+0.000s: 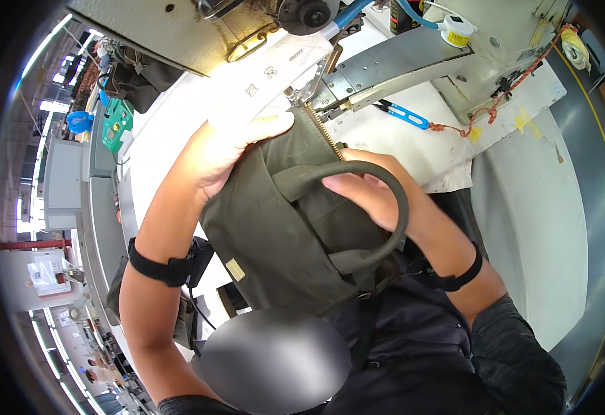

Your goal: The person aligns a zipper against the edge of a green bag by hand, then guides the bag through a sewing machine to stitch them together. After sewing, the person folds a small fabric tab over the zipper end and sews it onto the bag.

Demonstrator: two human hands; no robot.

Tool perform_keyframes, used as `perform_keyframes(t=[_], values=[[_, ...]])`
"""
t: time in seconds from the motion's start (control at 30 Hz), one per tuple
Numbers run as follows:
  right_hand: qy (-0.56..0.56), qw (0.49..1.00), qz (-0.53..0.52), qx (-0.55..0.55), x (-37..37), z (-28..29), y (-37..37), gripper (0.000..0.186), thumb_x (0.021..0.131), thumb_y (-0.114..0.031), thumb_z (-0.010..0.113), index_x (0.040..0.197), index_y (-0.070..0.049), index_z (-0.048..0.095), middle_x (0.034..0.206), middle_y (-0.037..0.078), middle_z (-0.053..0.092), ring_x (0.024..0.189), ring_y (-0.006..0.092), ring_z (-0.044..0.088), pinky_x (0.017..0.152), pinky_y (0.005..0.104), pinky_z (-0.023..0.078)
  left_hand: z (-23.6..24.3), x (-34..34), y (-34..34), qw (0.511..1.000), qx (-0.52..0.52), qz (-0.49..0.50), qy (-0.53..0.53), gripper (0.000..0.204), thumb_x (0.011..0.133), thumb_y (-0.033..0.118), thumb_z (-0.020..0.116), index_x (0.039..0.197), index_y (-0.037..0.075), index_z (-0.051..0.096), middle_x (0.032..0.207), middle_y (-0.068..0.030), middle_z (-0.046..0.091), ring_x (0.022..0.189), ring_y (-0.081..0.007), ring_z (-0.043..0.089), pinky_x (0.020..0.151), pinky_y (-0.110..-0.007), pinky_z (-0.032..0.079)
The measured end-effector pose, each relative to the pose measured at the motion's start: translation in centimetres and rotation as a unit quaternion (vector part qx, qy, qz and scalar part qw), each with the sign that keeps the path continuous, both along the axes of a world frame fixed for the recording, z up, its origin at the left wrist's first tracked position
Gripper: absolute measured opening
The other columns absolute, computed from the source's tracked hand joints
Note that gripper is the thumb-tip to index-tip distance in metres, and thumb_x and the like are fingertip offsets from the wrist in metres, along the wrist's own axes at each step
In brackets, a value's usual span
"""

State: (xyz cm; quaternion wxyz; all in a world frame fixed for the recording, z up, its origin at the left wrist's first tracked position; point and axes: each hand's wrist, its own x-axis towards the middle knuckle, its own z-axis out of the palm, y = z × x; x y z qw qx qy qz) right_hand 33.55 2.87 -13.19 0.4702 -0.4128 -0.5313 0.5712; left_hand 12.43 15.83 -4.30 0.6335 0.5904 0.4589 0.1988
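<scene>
An olive-green fabric bag (254, 214) with a looped handle (401, 207) lies tilted across my front. A brass-toothed zipper (327, 131) runs along its far edge, just under the needle area of a sewing machine (385, 76). My left hand (244, 142) grips the bag's far left edge, thumb on top, its other fingers mostly hidden. On the other side, my right hand (368, 190) holds the bag near the zipper's lower end. Its thumb shows on the fabric inside the handle loop, while the remaining fingers are partly covered. A small pale label (235, 270) sits on the bag's near left side.
Blue-handled snips (405, 115) lie on the white worktable (524, 200), tied to an orange cord (482, 114). The machine's head (178, 28) overhangs the far side. Dark fabric pieces (140, 79) are piled at far left. A grey floor with a yellow line (603, 131) lies to the right.
</scene>
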Motion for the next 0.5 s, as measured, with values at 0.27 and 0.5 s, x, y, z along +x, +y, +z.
perform_keyframes(t=[0.27,0.5], values=[[0.122,0.970,-0.210,0.023,-4.7,-0.6,-1.6,0.026,0.108,-0.023,0.066,0.103,0.002,0.070,0.073,-0.004,0.048,0.067,0.0057,0.037,0.059,0.0267,0.035,0.4,0.4,0.2,0.992,0.102,-0.057,0.040,0.022,0.098,0.020,0.075,0.112,0.003,0.076,0.104,-0.0016,0.076,0.095,-0.0091,0.068,0.091,-0.026,0.053],[0.104,0.970,-0.218,-0.010,-3.9,0.2,-1.8,0.022,0.101,-0.016,0.071,0.098,0.005,0.074,0.072,-0.004,0.057,0.069,0.0039,0.045,0.060,0.0253,0.038,1.2,1.2,-1.3,0.999,0.025,0.043,0.016,0.022,0.092,0.013,0.082,0.110,0.000,0.077,0.103,-0.0033,0.076,0.096,-0.0108,0.068,0.089,-0.025,0.053]])
